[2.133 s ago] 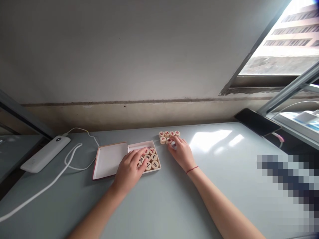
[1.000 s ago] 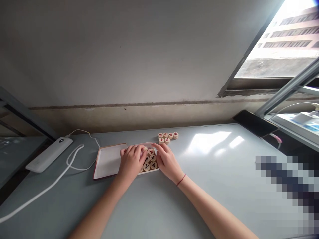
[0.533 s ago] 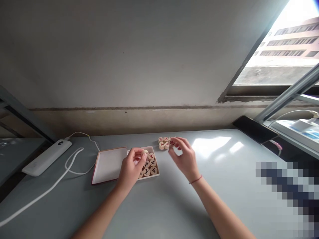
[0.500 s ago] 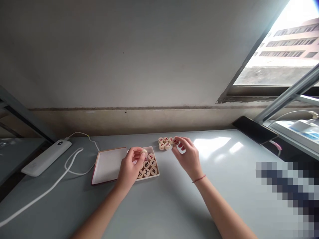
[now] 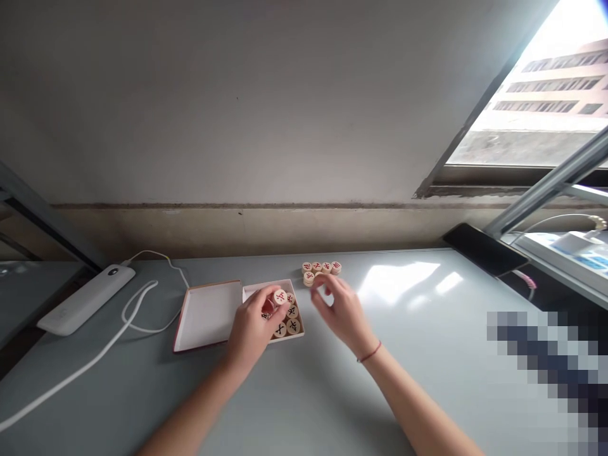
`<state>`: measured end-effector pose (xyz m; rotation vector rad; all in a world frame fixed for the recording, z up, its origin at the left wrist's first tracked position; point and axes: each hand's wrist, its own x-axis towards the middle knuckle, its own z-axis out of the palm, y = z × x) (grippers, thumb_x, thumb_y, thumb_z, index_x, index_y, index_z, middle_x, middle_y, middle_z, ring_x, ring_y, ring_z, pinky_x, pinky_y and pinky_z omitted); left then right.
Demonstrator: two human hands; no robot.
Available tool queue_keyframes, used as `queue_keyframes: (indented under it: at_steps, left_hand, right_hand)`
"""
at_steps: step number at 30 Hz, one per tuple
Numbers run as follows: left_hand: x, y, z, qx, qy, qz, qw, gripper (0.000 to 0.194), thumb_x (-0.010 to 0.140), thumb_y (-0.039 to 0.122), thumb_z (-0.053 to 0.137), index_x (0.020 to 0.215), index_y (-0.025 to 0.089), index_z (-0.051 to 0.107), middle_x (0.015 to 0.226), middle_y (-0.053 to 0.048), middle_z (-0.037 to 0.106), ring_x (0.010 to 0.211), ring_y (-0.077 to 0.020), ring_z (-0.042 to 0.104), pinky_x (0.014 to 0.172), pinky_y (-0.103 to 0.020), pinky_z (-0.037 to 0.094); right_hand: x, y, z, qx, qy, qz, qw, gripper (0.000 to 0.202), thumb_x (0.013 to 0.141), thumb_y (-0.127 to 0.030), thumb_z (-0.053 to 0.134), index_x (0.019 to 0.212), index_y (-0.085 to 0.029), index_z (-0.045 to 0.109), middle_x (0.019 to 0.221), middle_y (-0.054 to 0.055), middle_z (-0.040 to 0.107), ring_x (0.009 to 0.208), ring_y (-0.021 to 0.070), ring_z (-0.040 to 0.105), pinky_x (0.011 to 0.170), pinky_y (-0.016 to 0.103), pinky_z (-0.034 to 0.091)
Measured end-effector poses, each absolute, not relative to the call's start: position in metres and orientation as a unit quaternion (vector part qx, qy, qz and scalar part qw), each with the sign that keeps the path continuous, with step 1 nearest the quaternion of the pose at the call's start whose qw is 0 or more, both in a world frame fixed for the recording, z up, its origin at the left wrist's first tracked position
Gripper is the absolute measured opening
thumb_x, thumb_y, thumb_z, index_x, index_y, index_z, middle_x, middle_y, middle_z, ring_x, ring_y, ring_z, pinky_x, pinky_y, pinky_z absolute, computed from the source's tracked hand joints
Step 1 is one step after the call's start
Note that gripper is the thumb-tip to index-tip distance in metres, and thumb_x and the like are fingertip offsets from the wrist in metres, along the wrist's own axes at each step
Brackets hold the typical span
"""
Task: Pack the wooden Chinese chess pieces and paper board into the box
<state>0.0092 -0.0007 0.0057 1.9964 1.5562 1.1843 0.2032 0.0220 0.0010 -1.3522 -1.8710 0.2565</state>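
My left hand (image 5: 254, 320) pinches a round xiangqi piece (image 5: 281, 297) with a red character facing up, above an open box (image 5: 298, 304). Inside the box lie several more pieces (image 5: 292, 326), some with black characters; my hand hides part of them. To the right of the box, my right hand (image 5: 341, 311) hovers with curved fingers and a gap between thumb and forefinger, with nothing visible in it. Just beyond its fingertips stand short stacks of red-marked pieces (image 5: 326, 267) in two rows, partly covered by the fingers.
The box lid (image 5: 206, 316) lies opened to the left. A white power bank (image 5: 88, 299) with a white cable (image 5: 102, 354) rests at the left. At the back right a black phone (image 5: 484, 247) leans near a metal bar, beside a power strip (image 5: 555, 250).
My right hand has left a piece at the right end of the back row and moved left towards the box. The piece in my left hand now shows its red face.
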Motion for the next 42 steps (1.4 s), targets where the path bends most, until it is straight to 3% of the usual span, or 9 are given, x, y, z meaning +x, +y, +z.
queue_keyframes:
  at_steps: [3,8,14,17,22,28,37,42]
  left_hand:
    - [0.014,-0.005,0.002,0.77,0.486,0.405,0.074,0.018,0.089,0.03,0.054,0.105,0.022,0.058,0.095,-0.005,0.07,0.079,-0.0177,0.068,0.07,-0.028,0.055]
    - [0.017,-0.006,-0.003,0.8,0.457,0.388,0.029,0.021,0.092,0.023,0.047,0.111,0.022,0.055,0.095,-0.005,0.07,0.077,-0.0169,0.067,0.071,-0.029,0.055]
    - [0.015,-0.005,0.004,0.801,0.464,0.378,0.021,0.018,0.093,0.029,0.048,0.108,0.022,0.053,0.083,-0.002,0.066,0.076,-0.0167,0.065,0.072,-0.029,0.053]
    - [0.013,-0.004,0.004,0.794,0.471,0.382,0.031,0.018,0.092,0.025,0.047,0.108,0.022,0.053,0.083,-0.002,0.065,0.076,-0.0162,0.064,0.073,-0.029,0.052]
    - [0.009,-0.001,0.002,0.788,0.481,0.381,0.04,0.02,0.091,0.022,0.045,0.109,0.022,0.054,0.087,-0.002,0.066,0.08,-0.0163,0.064,0.075,-0.029,0.052]
    - [0.002,0.004,0.0,0.779,0.496,0.382,0.031,0.019,0.09,0.02,0.046,0.107,0.022,0.055,0.096,-0.003,0.068,0.085,-0.0168,0.065,0.077,-0.029,0.051]
    - [-0.002,0.009,-0.002,0.776,0.518,0.361,0.016,0.019,0.088,0.018,0.046,0.102,0.02,0.058,0.095,-0.002,0.069,0.083,-0.0157,0.064,0.075,-0.028,0.047]
    - [0.004,0.01,-0.001,0.78,0.566,0.266,-0.022,0.022,0.09,0.022,0.045,0.096,0.023,0.066,0.095,-0.003,0.07,0.088,-0.019,0.061,0.078,-0.034,0.04]
  right_hand:
    - [0.177,0.002,0.013,-0.509,-0.74,0.186,0.399,0.017,0.084,-0.034,0.054,0.096,-0.023,0.057,0.082,0.002,0.066,0.066,0.014,0.058,0.06,0.024,0.049]
    - [0.163,-0.007,0.016,-0.502,-0.723,0.237,0.411,0.014,0.08,-0.023,0.055,0.091,-0.022,0.063,0.076,0.0,0.067,0.063,0.0122,0.058,0.059,0.023,0.05]
    - [0.212,0.03,0.004,-0.581,-0.666,0.113,0.454,0.025,0.081,-0.028,0.048,0.097,-0.019,0.065,0.097,0.009,0.068,0.074,0.0175,0.063,0.066,0.031,0.052]
    - [0.238,0.046,-0.01,-0.648,-0.645,0.063,0.4,0.023,0.079,-0.031,0.048,0.093,-0.02,0.063,0.088,0.007,0.069,0.076,0.0214,0.062,0.065,0.034,0.049]
    - [0.245,0.05,-0.027,-0.674,-0.656,0.074,0.332,0.012,0.08,-0.029,0.047,0.08,-0.023,0.058,0.078,0.003,0.068,0.073,0.0207,0.06,0.06,0.029,0.042]
    - [0.238,0.049,-0.032,-0.671,-0.679,0.052,0.294,0.018,0.076,-0.022,0.05,0.092,-0.024,0.058,0.08,0.002,0.067,0.069,0.0191,0.056,0.061,0.028,0.042]
    - [0.24,0.052,-0.04,-0.673,-0.671,0.053,0.306,0.02,0.081,-0.023,0.048,0.1,-0.022,0.056,0.09,0.004,0.068,0.074,0.02,0.056,0.066,0.031,0.045]
    - [0.228,0.043,-0.025,-0.637,-0.687,0.007,0.35,0.025,0.084,-0.023,0.044,0.104,-0.019,0.058,0.097,0.009,0.065,0.087,0.0247,0.055,0.077,0.038,0.046]
